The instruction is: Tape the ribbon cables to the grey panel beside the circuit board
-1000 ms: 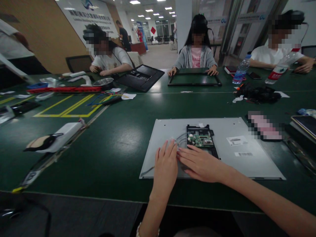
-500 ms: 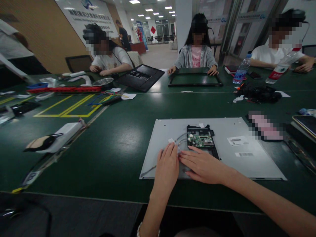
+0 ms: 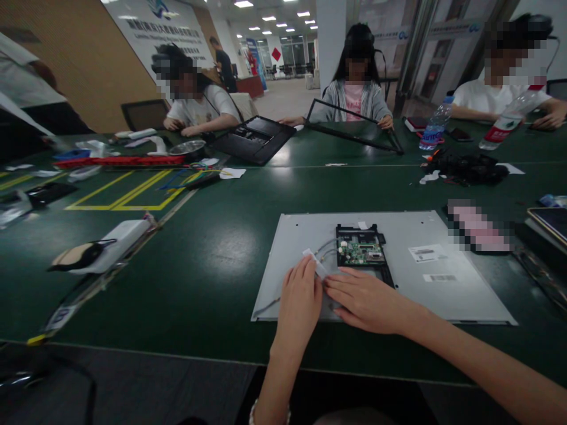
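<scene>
In front of me a large grey metal panel (image 3: 425,295), like the back of a display, lies flat on the table. A green circuit board (image 3: 361,252) in a black bracket (image 3: 386,274) sits on it, with thin grey cables (image 3: 326,244) running out to the left. A short white strip of tape (image 3: 319,269) crosses the cables. My left hand (image 3: 301,295) rests palm down, its outstretched fingers against the tape's left side. From the right, my right hand (image 3: 367,301) lies flat with fingers stretched and apart, fingertips by the tape's lower end. The palms hide part of the cables.
A pink-screened phone (image 3: 478,227) and dark stacked items (image 3: 547,236) lie right of the panel. A white device (image 3: 117,242) is at left. Across the table are a black laptop base (image 3: 254,139), bottles (image 3: 436,124) and a black cable heap (image 3: 465,167). Several people sit opposite.
My hands have shifted slightly, and more of the white tape now shows between them. Across the table, a person has lifted and tilted a black frame that lay flat.
</scene>
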Motion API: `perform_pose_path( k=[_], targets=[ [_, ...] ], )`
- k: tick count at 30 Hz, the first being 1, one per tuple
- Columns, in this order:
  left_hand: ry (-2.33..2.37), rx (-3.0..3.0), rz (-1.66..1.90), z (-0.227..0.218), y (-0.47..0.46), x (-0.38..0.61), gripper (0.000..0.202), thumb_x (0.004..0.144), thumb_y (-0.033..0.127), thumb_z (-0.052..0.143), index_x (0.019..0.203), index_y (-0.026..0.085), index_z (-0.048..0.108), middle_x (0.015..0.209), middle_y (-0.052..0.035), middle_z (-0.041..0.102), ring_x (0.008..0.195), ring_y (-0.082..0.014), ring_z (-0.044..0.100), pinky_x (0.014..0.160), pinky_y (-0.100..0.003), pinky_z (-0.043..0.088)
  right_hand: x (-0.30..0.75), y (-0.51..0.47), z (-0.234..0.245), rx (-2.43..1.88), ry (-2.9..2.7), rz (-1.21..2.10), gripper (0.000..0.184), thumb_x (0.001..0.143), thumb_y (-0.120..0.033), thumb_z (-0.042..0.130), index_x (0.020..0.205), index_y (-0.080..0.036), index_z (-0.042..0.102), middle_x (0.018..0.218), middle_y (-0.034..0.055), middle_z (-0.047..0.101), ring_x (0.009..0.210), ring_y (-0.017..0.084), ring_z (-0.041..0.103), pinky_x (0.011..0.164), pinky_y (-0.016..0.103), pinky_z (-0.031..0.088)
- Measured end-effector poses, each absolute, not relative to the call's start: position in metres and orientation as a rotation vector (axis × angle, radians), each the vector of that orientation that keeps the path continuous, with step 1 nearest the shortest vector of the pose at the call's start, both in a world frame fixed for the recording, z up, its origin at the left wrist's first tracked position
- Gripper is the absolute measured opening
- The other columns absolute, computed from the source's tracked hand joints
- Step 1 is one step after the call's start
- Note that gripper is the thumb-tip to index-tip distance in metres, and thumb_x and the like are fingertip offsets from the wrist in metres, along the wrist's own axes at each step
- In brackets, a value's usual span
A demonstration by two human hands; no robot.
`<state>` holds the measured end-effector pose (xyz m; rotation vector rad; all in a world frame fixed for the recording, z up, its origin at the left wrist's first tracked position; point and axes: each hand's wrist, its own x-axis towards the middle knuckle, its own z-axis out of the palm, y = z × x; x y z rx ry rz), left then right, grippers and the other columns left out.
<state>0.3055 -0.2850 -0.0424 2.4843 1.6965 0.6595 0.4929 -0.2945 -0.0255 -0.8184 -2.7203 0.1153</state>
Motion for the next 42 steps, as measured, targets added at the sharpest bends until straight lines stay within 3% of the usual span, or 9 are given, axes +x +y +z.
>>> perform_pose_path(
  k=[14,20,23,26,31,35,42],
  targets=[
    [1.702,2.502,0.654,-0.045,-0.288,0.305,0.034,0.092,0.014,0.043,0.126,0.012,0.046,0.134,-0.0162,0.054,0.126,-0.0266,0.050,0.107,-0.046,0.039,0.498,-0.296,-0.024,-0.822,-2.723,0.173,0.037,0.098,-0.028,0.041,0.122,-0.009,0.062,0.125,0.0125,0.066,0.119,0.021,0.058,0.114,0.039,0.031],
    [1.671,2.517,0.719,-0.043,-0.291,0.305,0.030,0.092,0.015,0.044,0.122,0.015,0.051,0.137,-0.0154,0.053,0.128,-0.0260,0.049,0.106,-0.046,0.040,0.511,-0.290,-0.015,-0.812,-2.591,0.164,0.035,0.098,-0.030,0.043,0.124,-0.015,0.062,0.123,0.0086,0.068,0.120,0.019,0.058,0.114,0.042,0.031],
    [1.677,2.499,0.772,-0.040,-0.293,0.304,0.029,0.093,0.016,0.045,0.121,0.016,0.053,0.140,-0.0147,0.051,0.130,-0.0266,0.047,0.106,-0.047,0.040,0.539,-0.278,-0.002,-1.078,-2.348,0.053,0.036,0.098,-0.030,0.040,0.124,-0.018,0.062,0.123,0.0080,0.068,0.118,0.021,0.059,0.110,0.045,0.037],
    [1.692,2.460,0.855,-0.037,-0.294,0.304,0.029,0.093,0.016,0.045,0.121,0.016,0.054,0.139,-0.0144,0.051,0.130,-0.0262,0.047,0.105,-0.047,0.041,0.584,-0.263,0.003,-1.588,-2.062,-0.047,0.043,0.097,-0.037,0.038,0.127,-0.014,0.060,0.124,0.0131,0.066,0.112,0.027,0.063,0.097,0.045,0.048],
    [1.692,2.409,1.010,-0.034,-0.295,0.304,0.028,0.093,0.016,0.047,0.119,0.018,0.056,0.135,-0.0127,0.054,0.126,-0.0241,0.050,0.105,-0.044,0.042,0.652,-0.251,-0.012,-2.266,-1.848,0.059,0.052,0.095,-0.041,0.036,0.134,-0.010,0.053,0.121,0.0194,0.066,0.107,0.035,0.064,0.089,0.047,0.049],
    [1.677,2.406,1.110,-0.033,-0.296,0.303,0.024,0.092,0.015,0.047,0.113,0.018,0.059,0.128,-0.0118,0.059,0.121,-0.0241,0.054,0.103,-0.044,0.044,0.669,-0.255,-0.020,-2.486,-1.833,0.256,0.054,0.095,-0.043,0.034,0.133,-0.011,0.054,0.113,0.0221,0.067,0.102,0.036,0.065,0.081,0.046,0.049],
    [1.679,2.394,1.128,-0.036,-0.296,0.302,0.022,0.091,0.015,0.049,0.108,0.018,0.061,0.125,-0.0108,0.061,0.123,-0.0255,0.053,0.103,-0.047,0.044,0.674,-0.260,-0.014,-2.768,-1.695,0.283,0.056,0.095,-0.049,0.026,0.123,-0.014,0.060,0.115,0.0244,0.064,0.106,0.038,0.062,0.080,0.048,0.048]
  ],
)
